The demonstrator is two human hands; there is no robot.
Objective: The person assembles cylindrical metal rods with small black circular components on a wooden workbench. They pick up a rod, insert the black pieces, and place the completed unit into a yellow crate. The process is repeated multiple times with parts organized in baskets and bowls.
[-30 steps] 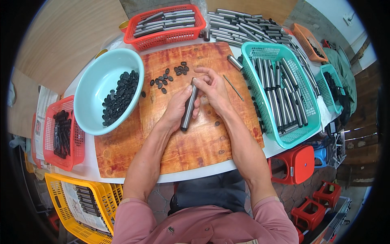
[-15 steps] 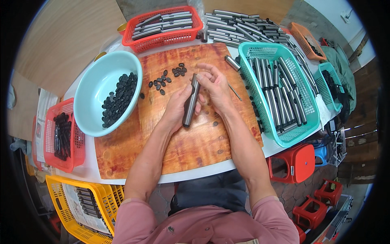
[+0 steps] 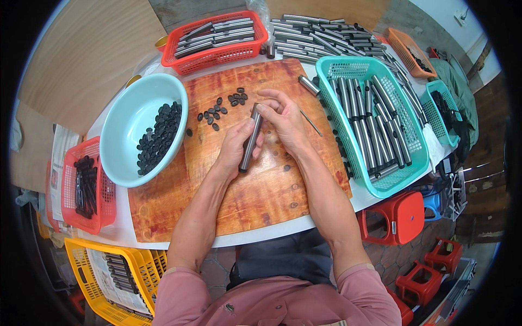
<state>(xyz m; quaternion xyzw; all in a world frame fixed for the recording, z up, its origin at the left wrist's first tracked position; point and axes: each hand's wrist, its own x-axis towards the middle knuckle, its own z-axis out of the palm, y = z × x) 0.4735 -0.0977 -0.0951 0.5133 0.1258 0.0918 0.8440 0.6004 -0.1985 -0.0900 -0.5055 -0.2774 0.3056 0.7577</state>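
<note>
A dark grey metal tube (image 3: 250, 140) is held slantwise over the wooden board (image 3: 179, 214), its far end tipped to the right. My left hand (image 3: 237, 142) is closed round its middle. The thumb of my right hand (image 3: 283, 122) presses at the tube's far end, with the index finger curled above it; whether a small piece sits there is hidden. Beyond my hands, several small black oval caps (image 3: 216, 126) lie scattered on the board. A thin metal rod (image 3: 311, 123) rests right of my right hand.
On the left stands a light blue basin (image 3: 117, 127) of black caps. To the right, a teal basket (image 3: 420, 155) holds metal tubes. A red basket (image 3: 217, 58) and a pile of tubes (image 3: 310, 38) are at the back. Another red basket (image 3: 106, 198) and a yellow crate (image 3: 144, 266) stand left.
The tube and both hands have shifted slightly left in the picture. My left hand still grips the tube, and my right thumb stays at its far end.
</note>
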